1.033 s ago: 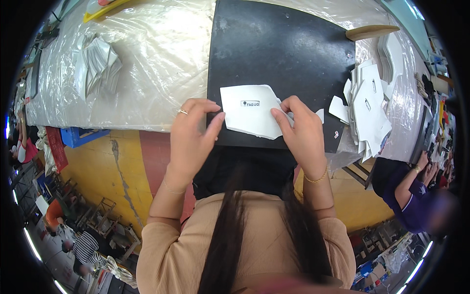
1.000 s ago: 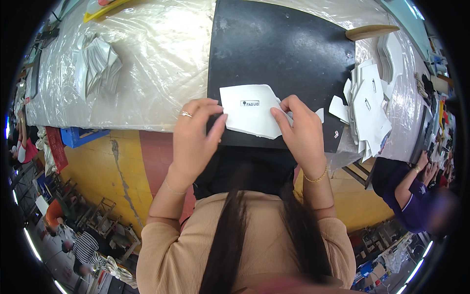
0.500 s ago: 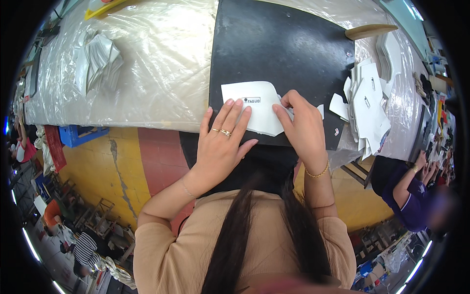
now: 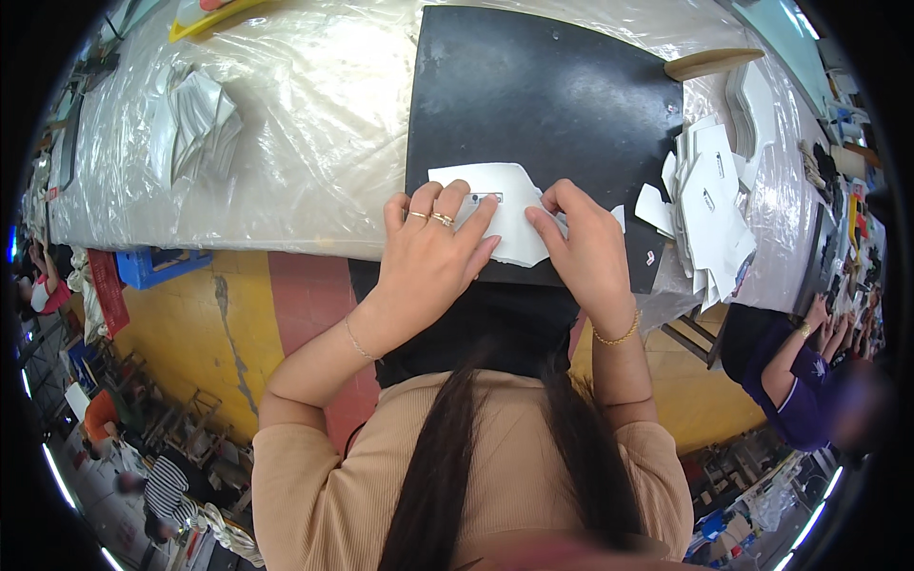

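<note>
Black board (image 4: 543,105), arched left hand (image 4: 428,249) atop white piece (image 4: 519,230)

Left fingers (image 4: 478,220) bent, spread — right fingers (image 4: 569,194) pinched.

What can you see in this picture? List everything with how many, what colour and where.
Table: one, whitish plastic cover, upper half
Board: one, black, on table
White piece: one, dark print, board's near edge
Loose pile: one, white, board's right edge
Right stack: one, white, beyond pile
Left stack: one, white, table's left
Wooden piece: one, tan, board's far-right corner
Crate: one, blue, below table's left
Floor: one, yellow and red, below table
Other people: several, mixed clothing, both margins
Ribbed top: one, tan, bottom centre
Left hand: one, bare, fingers on white piece
Right hand: one, bare, at its right edge
</note>
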{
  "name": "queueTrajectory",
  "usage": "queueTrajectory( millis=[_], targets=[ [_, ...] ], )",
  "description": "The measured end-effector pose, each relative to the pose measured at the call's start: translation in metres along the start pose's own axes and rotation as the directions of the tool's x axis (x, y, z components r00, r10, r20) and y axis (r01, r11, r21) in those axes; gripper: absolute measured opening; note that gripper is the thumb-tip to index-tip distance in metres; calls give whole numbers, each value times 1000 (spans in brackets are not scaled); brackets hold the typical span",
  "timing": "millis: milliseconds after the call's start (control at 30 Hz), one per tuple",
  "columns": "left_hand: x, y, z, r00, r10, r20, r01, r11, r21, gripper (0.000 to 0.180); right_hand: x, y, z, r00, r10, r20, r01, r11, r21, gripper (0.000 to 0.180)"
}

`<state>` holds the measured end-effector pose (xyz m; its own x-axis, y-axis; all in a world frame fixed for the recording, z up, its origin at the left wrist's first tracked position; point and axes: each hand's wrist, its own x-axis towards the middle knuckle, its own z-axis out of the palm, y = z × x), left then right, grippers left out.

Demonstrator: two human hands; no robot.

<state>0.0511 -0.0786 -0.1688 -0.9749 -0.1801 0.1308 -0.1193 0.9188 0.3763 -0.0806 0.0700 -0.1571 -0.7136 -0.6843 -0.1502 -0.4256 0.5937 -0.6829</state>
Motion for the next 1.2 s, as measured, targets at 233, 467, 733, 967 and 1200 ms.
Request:
queueTrajectory(
  millis=[233,467,733,967,1200],
  targets=[
    [8,4,-10,998,-7,60,4,999,45,42,-12,-12,-6,993,-117,12,116,992,39,14],
    [10,7,-18,996,-25,86,20,998,66,43,-31,-25,-9,975,-221,16,219,971,96,12],
    [9,-3,-50,992,58,116,-44,991,-125,32,-29,-11,-5,986,-138,-96,144,988,60,12],
    [52,-33,-61,998,-66,-18,55,927,-372,17,-27,-14,-1,937,-329,-115,330,944,-6,13],
    [105,-56,-56,792,-30,610,305,885,-351,36,-27,-15,4,888,-442,-125,430,895,-117,17]
  ],
)
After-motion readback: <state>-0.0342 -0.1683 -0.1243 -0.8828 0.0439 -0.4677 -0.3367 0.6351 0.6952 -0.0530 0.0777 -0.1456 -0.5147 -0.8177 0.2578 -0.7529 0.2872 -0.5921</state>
